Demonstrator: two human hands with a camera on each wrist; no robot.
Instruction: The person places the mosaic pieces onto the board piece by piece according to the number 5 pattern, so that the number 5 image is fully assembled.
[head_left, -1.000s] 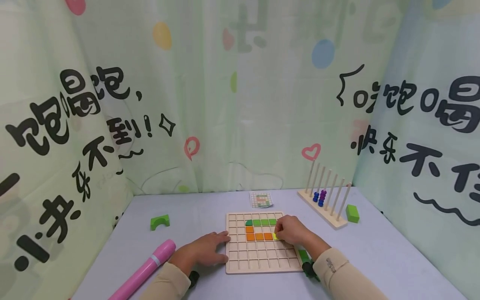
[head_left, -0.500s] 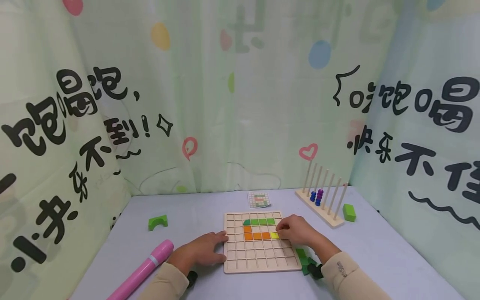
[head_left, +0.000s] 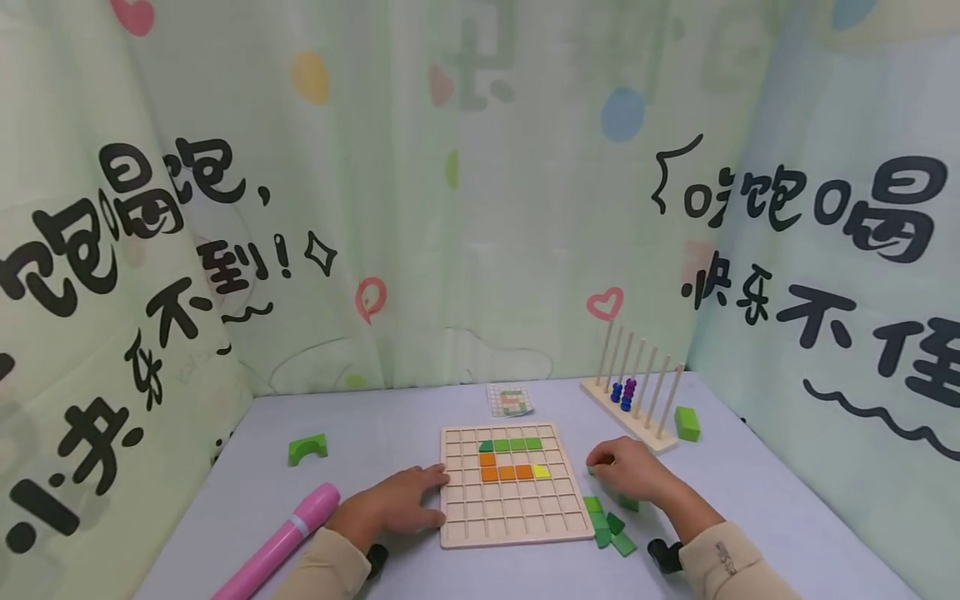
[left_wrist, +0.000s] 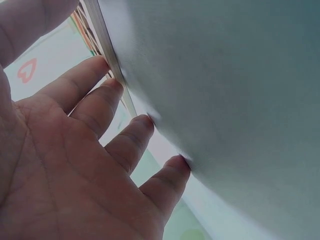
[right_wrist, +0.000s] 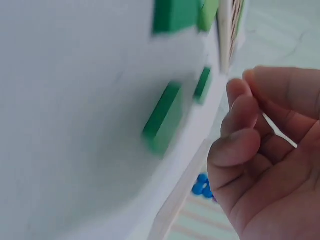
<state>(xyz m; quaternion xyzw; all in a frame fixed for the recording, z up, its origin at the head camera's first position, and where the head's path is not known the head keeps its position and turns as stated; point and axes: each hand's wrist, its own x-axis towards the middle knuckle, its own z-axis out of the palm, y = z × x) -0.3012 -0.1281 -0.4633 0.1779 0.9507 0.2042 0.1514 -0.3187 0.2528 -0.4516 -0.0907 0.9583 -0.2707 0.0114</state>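
Wooden grid board (head_left: 513, 533) lies flat, steadied by the left hand (head_left: 401, 500) with straight fingers pressed on its left edge, while the right hand (head_left: 630, 471), loosely curled and holding nothing, hovers over the loose green tiles (head_left: 609, 525) beside the board's right edge.

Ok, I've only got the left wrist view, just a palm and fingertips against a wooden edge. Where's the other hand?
Observer: The right hand rests on the table to the right of the wooden grid board, off it, fingers curled. I cannot tell whether it pinches anything.
Operator: What's on the board?
Observer: A row of green tiles, orange tiles in an L below them, and one yellow tile at the end of the orange row.
Operator: Any spare pieces?
Observer: Loose green pieces lie on the table by the board's near right corner.
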